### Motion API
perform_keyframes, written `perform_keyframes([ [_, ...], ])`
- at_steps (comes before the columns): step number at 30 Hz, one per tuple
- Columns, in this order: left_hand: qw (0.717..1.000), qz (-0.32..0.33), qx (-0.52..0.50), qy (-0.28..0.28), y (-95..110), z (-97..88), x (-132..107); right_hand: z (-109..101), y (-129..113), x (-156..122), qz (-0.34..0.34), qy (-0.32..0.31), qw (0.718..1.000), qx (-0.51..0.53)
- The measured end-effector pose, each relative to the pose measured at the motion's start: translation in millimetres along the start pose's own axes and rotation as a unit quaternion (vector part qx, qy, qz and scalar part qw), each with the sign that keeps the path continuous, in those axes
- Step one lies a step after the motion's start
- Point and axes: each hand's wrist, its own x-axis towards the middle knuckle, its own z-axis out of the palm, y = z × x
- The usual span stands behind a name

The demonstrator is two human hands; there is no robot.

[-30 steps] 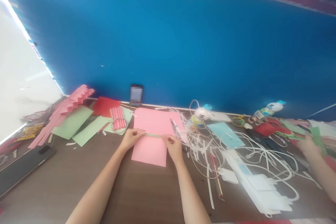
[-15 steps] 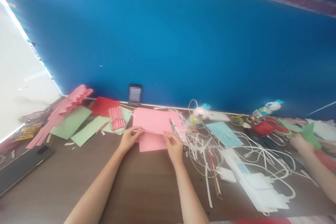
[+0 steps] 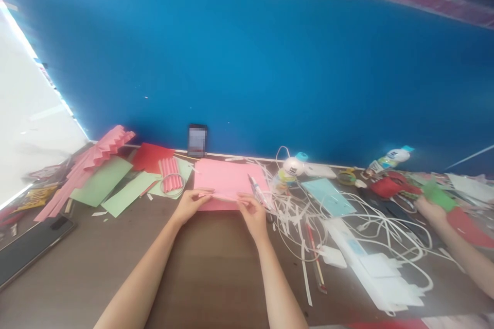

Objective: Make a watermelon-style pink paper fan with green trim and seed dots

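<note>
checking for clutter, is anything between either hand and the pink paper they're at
Nothing visible. The left hand and right hand both have their fingertips on the pink paper. The nearest loose things, the pens, lie just beyond the right hand, not between.

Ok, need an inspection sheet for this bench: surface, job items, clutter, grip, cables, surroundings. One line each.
Surface: brown tabletop, dark wood look.
Job items: pink paper in front of the person; pens lie at its right side. Number of sheets: cannot tell.
Clutter: pleated pink paper, green sheets, red paper and a phone left; bottle and blue packet right.
Grip: left hand and right hand both pinch the pink paper near its front edge.
Cables: white cables tangled about a power strip, right of the right forearm.
Surroundings: blue wall behind; another person's hand at far right, by green paper.
</note>
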Motion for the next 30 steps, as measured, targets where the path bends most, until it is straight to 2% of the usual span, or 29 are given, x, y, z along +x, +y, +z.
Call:
perform_keyframes([
  [5, 0.996, 0.018, 0.085, -0.007, -0.6, -10.2, 3.3, -2.9, 5.8, 1.2, 0.017, -0.026, 0.999, -0.024],
  [10, 0.997, 0.012, 0.071, -0.001, 0.2, -5.8, 2.3, -3.5, 5.6, 2.6, 0.035, -0.035, 0.999, -0.023],
  [13, 0.999, 0.001, 0.042, 0.018, -2.4, 2.0, 1.6, 0.5, 6.9, 3.1, 0.047, -0.014, 0.998, -0.025],
  [19, 0.993, -0.067, -0.049, 0.086, -17.7, 9.6, 4.8, 13.0, 17.3, 1.9, 0.028, 0.057, 0.995, -0.083],
  [23, 0.984, -0.075, -0.054, 0.152, -26.0, 13.0, 6.0, 17.0, 22.5, 0.2, 0.026, 0.082, 0.99, -0.111],
  [27, 0.969, -0.066, -0.027, 0.237, -27.9, 18.9, 3.9, 19.1, 24.4, -1.2, 0.07, 0.1, 0.987, -0.109],
  [30, 0.963, -0.071, -0.065, 0.25, -24.3, 23.8, 2.2, 20.3, 25.5, -2.4, 0.096, 0.102, 0.986, -0.094],
])
